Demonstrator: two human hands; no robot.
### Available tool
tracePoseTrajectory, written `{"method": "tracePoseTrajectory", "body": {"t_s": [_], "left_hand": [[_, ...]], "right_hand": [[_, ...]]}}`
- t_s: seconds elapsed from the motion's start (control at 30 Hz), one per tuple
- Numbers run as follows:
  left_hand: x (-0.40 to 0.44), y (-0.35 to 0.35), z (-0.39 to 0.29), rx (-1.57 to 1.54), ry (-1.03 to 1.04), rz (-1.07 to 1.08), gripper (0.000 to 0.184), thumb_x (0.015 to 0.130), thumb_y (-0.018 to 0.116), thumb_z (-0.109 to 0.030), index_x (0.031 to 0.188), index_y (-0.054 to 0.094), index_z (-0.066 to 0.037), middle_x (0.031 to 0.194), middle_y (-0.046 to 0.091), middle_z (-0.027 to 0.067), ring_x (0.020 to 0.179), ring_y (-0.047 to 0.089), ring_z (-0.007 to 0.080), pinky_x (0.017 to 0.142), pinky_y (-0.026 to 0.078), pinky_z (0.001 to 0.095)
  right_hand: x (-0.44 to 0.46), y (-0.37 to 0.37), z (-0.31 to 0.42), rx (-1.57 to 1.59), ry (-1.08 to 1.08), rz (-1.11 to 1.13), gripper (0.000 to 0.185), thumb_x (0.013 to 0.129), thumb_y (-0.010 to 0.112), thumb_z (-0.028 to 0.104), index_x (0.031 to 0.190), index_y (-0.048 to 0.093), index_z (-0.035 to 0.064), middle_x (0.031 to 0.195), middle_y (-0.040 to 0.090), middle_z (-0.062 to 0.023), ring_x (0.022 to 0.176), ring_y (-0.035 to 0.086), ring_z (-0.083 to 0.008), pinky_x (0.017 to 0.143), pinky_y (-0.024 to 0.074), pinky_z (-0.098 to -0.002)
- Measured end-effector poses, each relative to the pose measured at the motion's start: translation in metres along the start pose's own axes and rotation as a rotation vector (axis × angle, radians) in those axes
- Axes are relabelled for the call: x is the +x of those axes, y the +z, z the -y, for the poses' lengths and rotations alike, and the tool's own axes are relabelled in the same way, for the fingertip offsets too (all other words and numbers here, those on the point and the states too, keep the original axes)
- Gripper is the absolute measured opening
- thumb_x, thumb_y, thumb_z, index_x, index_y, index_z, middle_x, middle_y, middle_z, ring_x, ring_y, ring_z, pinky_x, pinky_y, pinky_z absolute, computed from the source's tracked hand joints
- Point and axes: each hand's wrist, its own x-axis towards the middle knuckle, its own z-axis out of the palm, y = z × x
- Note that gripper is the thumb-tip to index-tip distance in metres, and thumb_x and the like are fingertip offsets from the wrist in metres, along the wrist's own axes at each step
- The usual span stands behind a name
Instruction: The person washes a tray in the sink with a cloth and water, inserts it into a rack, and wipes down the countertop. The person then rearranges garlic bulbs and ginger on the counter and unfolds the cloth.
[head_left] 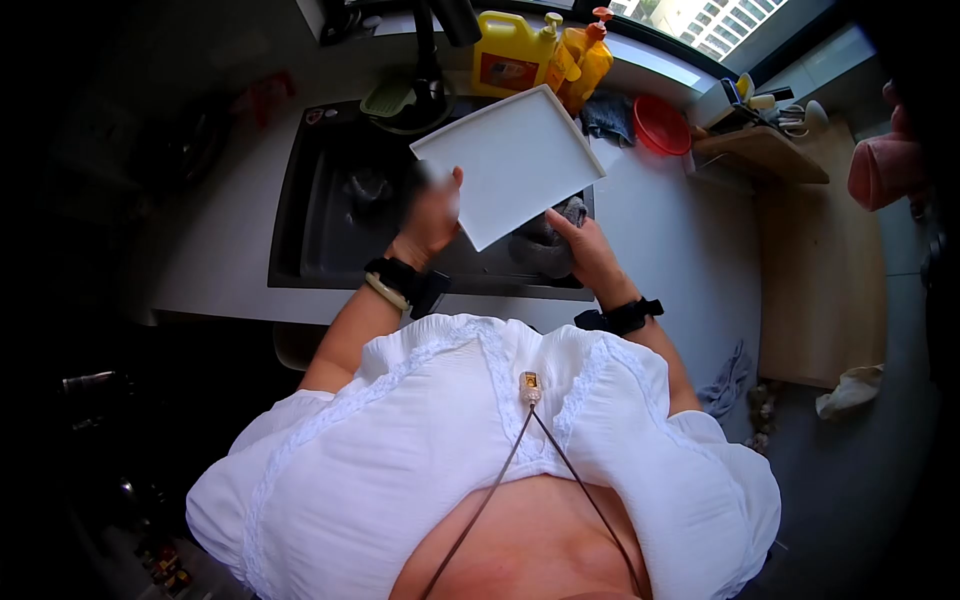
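Note:
A white rectangular tray [530,155] with a low raised rim is held tilted above the dark sink [283,240]. My left hand [430,220] is closed on the tray's left edge; part of this hand is blurred. Close to the tray's lower right edge, my right hand [592,252] grips a grey cloth [540,250], its thumb on top. The fingers beneath the cloth are hidden, and I cannot tell whether the cloth touches the tray.
Behind the sink stand a black faucet [428,70], a yellow jug [505,55] and an orange pump bottle [585,65]. A red bowl [661,125], a dark cloth [608,118] and a utensil holder [735,105] line the back right. A wooden board [825,270] lies at the right.

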Motion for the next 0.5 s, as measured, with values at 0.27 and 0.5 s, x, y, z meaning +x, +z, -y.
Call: {"method": "tracePoseTrajectory", "body": {"t_s": [0.27, 0.5], "left_hand": [[-0.012, -0.061, 0.011, 1.224, 0.743, 0.061, 0.046, 0.082, 0.050, 0.000, 0.128, 0.048, 0.007, 0.109, 0.059, 0.0205, 0.091, 0.059, 0.0333, 0.082, 0.049, 0.0381], [-0.031, -0.022, 0.000, 1.435, 0.738, 0.005, 0.035, 0.087, 0.048, -0.002, 0.122, 0.050, 0.005, 0.101, 0.059, 0.0187, 0.086, 0.059, 0.0305, 0.078, 0.049, 0.0364]], "right_hand": [[-0.021, 0.016, 0.079, -0.059, -0.149, 0.016, 0.027, 0.083, 0.072, 0.017, 0.101, 0.059, 0.0010, 0.091, 0.064, -0.0091, 0.080, 0.065, -0.0192, 0.071, 0.0560, -0.0336], [-0.008, 0.054, 0.108, -0.356, -0.359, -0.012, 0.067, 0.082, 0.073, 0.032, 0.130, 0.041, -0.0029, 0.122, 0.053, -0.0204, 0.112, 0.054, -0.0325, 0.094, 0.0473, -0.0406]]}}
